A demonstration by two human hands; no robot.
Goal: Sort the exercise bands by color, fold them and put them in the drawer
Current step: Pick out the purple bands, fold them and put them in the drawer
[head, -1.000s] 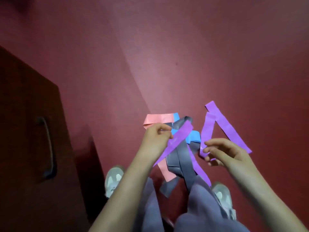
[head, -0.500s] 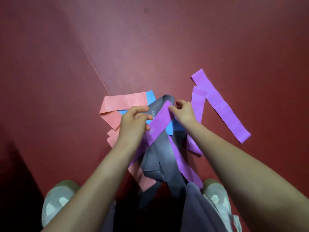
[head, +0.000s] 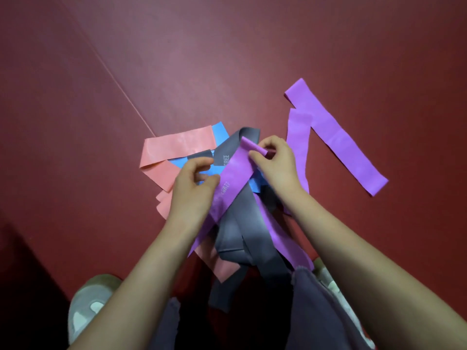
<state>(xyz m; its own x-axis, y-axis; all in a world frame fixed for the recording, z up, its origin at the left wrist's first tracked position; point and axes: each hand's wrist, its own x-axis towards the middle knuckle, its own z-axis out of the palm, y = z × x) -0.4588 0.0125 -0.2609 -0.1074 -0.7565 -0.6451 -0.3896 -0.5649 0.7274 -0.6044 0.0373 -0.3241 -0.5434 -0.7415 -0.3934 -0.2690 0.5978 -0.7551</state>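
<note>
A purple exercise band (head: 231, 181) is held above a pile on the red floor. My left hand (head: 193, 190) pinches its middle. My right hand (head: 274, 164) pinches its far end, which is curled over into a small fold. Under it lie pink bands (head: 177, 146), a blue band (head: 218, 131) and grey bands (head: 235, 232), all overlapping. Two more purple bands (head: 336, 136) lie flat to the right, apart from the pile. No drawer is in view.
The red floor (head: 227, 59) stretches away ahead, with a thin seam running diagonally at the left. My two grey shoes (head: 88, 306) and dark trouser legs are at the bottom. A dark shadowed area fills the lower left corner.
The view tilted down and the dark cabinet at the left left the frame. My right hand came in from the loose purple band to the held band's far end and folded it over.
</note>
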